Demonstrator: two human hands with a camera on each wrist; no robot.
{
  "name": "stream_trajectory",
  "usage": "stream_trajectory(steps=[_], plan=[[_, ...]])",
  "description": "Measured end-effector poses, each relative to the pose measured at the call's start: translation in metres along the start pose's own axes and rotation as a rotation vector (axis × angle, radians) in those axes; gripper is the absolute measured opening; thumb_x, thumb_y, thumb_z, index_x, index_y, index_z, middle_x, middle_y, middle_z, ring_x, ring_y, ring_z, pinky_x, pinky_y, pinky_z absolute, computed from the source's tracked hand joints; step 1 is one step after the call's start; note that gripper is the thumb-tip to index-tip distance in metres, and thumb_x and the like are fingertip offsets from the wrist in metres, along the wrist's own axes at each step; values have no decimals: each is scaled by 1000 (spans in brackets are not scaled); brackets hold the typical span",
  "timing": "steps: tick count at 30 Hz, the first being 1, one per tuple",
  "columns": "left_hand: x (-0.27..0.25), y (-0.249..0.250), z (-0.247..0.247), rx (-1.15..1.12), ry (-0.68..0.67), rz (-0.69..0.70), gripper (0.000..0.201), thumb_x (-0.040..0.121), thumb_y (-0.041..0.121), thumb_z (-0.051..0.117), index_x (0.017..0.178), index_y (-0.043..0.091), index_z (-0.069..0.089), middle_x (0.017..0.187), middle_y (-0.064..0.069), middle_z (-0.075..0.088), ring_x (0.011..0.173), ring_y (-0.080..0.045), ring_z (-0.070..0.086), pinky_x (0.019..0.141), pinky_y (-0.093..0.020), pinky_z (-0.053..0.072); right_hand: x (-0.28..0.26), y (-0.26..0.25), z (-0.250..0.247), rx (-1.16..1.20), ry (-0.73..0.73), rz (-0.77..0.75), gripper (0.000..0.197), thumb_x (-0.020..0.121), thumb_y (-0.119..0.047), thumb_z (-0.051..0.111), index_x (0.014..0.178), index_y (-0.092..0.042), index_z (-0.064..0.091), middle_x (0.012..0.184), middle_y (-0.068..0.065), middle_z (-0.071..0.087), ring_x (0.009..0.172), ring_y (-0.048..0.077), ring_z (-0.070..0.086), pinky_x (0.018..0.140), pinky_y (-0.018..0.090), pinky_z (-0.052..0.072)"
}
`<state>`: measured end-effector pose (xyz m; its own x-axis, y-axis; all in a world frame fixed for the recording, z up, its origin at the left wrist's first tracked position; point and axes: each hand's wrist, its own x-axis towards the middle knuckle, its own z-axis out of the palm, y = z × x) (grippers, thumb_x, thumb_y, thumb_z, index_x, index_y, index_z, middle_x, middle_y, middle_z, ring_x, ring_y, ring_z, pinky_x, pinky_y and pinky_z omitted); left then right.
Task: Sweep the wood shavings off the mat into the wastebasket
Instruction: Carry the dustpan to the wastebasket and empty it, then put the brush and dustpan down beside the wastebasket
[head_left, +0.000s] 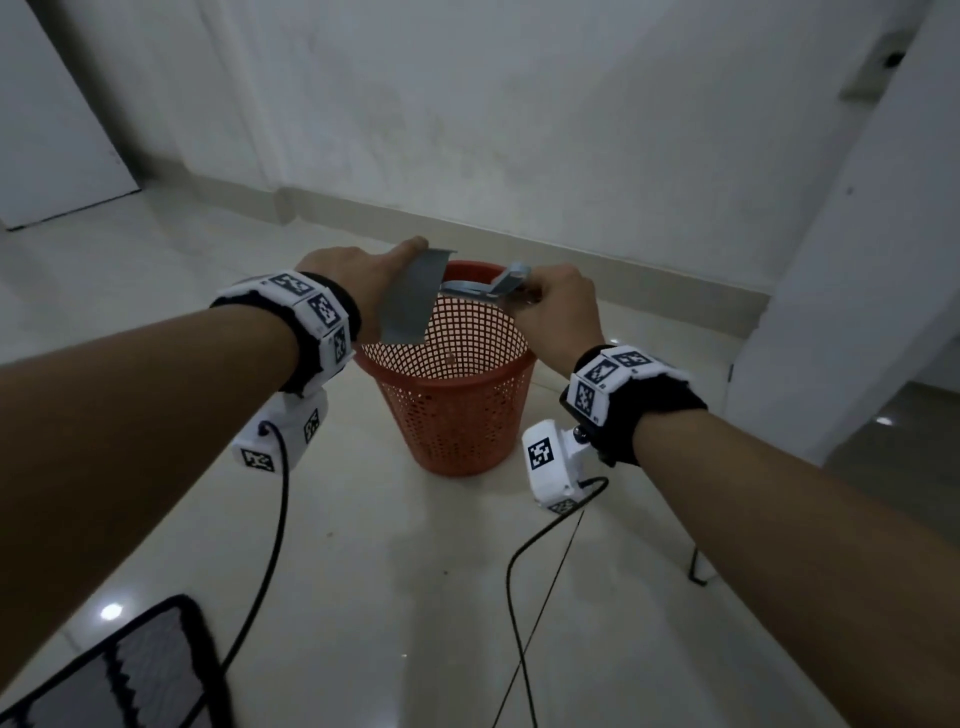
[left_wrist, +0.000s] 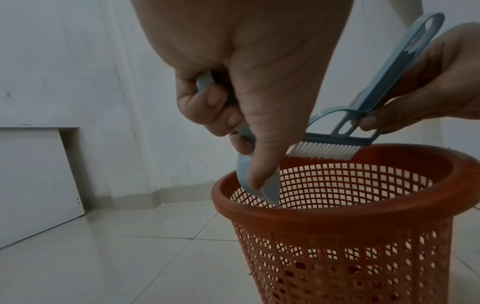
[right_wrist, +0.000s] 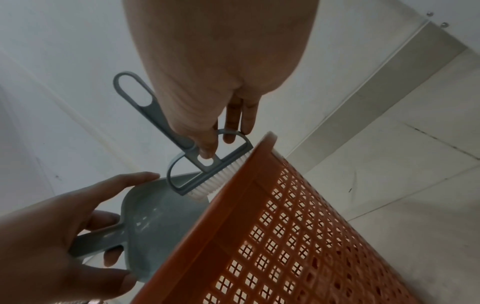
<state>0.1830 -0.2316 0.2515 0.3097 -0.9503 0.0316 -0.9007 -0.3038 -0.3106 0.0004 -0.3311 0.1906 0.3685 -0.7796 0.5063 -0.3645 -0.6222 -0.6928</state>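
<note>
A red mesh wastebasket stands on the tiled floor. My left hand grips the handle of a grey-blue dustpan. The pan is tilted steeply, lip down inside the basket's left rim. My right hand pinches a matching hand brush near its head. Its white bristles sit at the pan's upper end, above the far rim. The mat, grey with black edging, lies at the bottom left.
A white wall with a skirting board runs close behind the basket. A white door is at the far left and a white panel at the right. Black cables trail across the floor. A thin dark leg stands at the right.
</note>
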Motion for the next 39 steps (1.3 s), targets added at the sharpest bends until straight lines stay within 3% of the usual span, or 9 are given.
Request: stream_trajectory(steps=[4, 11, 17, 21, 26, 31, 34, 36, 39], plan=[[-2, -11, 4, -12, 15, 0, 108, 77, 31, 77, 151, 41, -1, 105, -15, 64, 78, -30, 56, 64, -36, 47, -2, -6, 4, -2, 7, -19, 17, 82, -20, 72, 97, -18, 79, 89, 8, 77, 86, 20, 71, 77, 30, 54], [-3, -17, 2, -84, 30, -26, 110, 76, 31, 79, 152, 40, 0, 111, -18, 64, 95, -37, 64, 71, -38, 51, 1, -28, 8, 0, 17, -95, 16, 88, -24, 66, 100, -22, 77, 85, 6, 76, 78, 22, 69, 68, 34, 53], [0, -17, -9, -415, 32, -109, 121, 66, 32, 87, 154, 33, 5, 132, -18, 57, 111, -38, 59, 87, -44, 52, 4, -24, 14, -98, -76, 107, 25, 87, -32, 61, 91, -12, 75, 87, 13, 74, 84, 33, 68, 71, 36, 54], [-3, -18, -13, -519, 35, -142, 120, 65, 29, 89, 154, 31, 9, 136, -16, 54, 116, -38, 57, 89, -45, 50, 6, -29, 9, 72, 105, 172, 18, 89, -24, 59, 82, -12, 71, 83, 6, 74, 78, 26, 68, 66, 28, 48], [-5, -15, -17, -567, 34, -135, 122, 63, 33, 90, 154, 28, 10, 139, -14, 52, 119, -36, 56, 92, -43, 49, 8, -24, 30, 312, 46, 316, 18, 79, -33, 64, 73, -17, 70, 73, 0, 74, 73, 25, 72, 71, 49, 60], [-13, -11, -20, -567, 25, -129, 119, 66, 32, 88, 155, 26, 10, 140, -15, 52, 119, -36, 55, 91, -42, 48, 9, -28, 38, 430, 14, 373, 26, 72, -49, 62, 76, -25, 71, 69, -7, 74, 69, 19, 73, 72, 50, 60], [-19, -9, -22, -603, 26, -127, 118, 66, 31, 88, 155, 26, 10, 141, -14, 51, 122, -35, 54, 93, -40, 46, 9, -36, 34, 473, 106, 377, 24, 83, -37, 62, 72, -17, 67, 67, -3, 73, 62, 18, 71, 67, 46, 60], [-24, -7, -23, -626, 15, -132, 116, 67, 29, 88, 155, 23, 12, 142, -14, 50, 123, -34, 52, 94, -38, 44, 4, -41, 31, 484, -22, 390, 20, 86, -29, 65, 74, -15, 69, 68, 1, 72, 59, 20, 69, 67, 43, 57], [-34, -4, -24, -726, -2, -166, 113, 68, 26, 88, 154, 20, 15, 143, -12, 48, 121, -33, 53, 91, -38, 46, -4, -42, 24, 301, -2, 264, 18, 82, -37, 64, 78, -23, 73, 71, 0, 74, 69, 23, 72, 72, 45, 58]])
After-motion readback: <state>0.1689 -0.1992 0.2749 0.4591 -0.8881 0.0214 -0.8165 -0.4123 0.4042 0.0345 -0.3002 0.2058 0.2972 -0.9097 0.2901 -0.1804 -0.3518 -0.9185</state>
